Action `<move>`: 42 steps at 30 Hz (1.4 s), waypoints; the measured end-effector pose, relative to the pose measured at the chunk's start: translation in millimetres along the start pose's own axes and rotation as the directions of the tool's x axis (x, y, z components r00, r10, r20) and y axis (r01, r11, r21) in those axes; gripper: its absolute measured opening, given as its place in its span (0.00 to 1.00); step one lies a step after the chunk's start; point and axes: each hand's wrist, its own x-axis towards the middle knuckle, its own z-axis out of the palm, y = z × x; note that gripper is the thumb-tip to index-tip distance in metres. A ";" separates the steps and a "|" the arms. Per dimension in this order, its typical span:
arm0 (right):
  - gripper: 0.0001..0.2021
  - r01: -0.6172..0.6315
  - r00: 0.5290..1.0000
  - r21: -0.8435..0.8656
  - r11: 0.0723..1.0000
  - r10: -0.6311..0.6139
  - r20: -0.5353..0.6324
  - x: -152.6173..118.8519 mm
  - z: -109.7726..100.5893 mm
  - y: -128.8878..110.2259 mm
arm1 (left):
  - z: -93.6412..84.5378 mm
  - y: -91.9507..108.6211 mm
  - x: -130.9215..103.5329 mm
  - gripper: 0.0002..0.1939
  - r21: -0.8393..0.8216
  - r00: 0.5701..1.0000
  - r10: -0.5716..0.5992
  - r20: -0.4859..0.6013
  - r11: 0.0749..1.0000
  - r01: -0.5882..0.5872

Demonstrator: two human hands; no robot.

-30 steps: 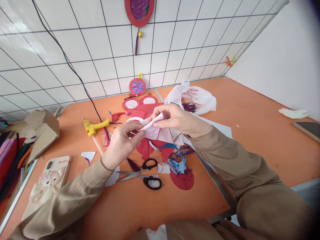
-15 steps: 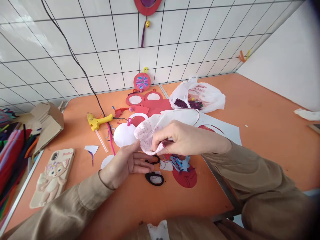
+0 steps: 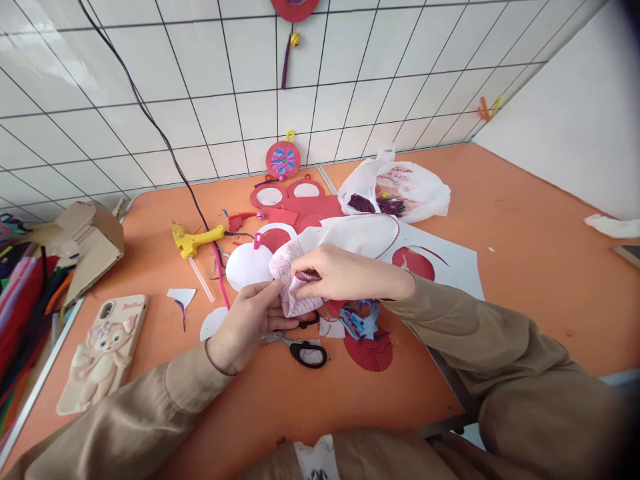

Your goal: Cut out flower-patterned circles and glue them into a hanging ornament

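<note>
A soft white cloth piece (image 3: 357, 235) with a line drawing and a dark red stitched edge is folded between my hands above the table. My left hand (image 3: 245, 320) pinches its left edge between the thumb and the fingers beneath. Nearer the middle, my right hand (image 3: 345, 272) is closed on the cloth, with some dark red edging showing by the fingertips. Black-handled scissors (image 3: 307, 354) lie below, partly covered by my left fingers. A white disc with a pink loop (image 3: 249, 267) rests just left of the cloth.
A yellow glue gun (image 3: 197, 241) and a phone in a cartoon case (image 3: 105, 353) lie on the left. Behind the cloth are red rings (image 3: 306, 189) and a white plastic bag (image 3: 425, 190). Blue foil scraps (image 3: 361, 320) and a red disc (image 3: 373, 350) lie in front.
My left hand has moved up and closed on the cloth's edge. My right hand has shifted left, folding the cloth more. More of the scissors and a red disc at right now show.
</note>
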 end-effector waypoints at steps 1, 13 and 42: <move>0.18 -0.005 1.000 -0.025 1.000 0.005 0.002 0.5 0.8 -0.7 | 0.6 0.4 -1.1 0.30 -0.007 1.000 0.008 0.004 1.000 -0.008; 0.09 0.037 0.996 -0.128 0.991 -0.046 -0.070 4.4 9.5 4.4 | -5.2 -15.4 4.0 0.24 0.041 0.995 0.059 0.077 0.997 -0.062; 0.12 0.433 0.858 -0.261 0.863 -0.483 -0.176 21.6 23.6 27.5 | 4.7 -14.3 1.5 0.17 0.155 0.999 0.025 -0.040 0.988 -0.019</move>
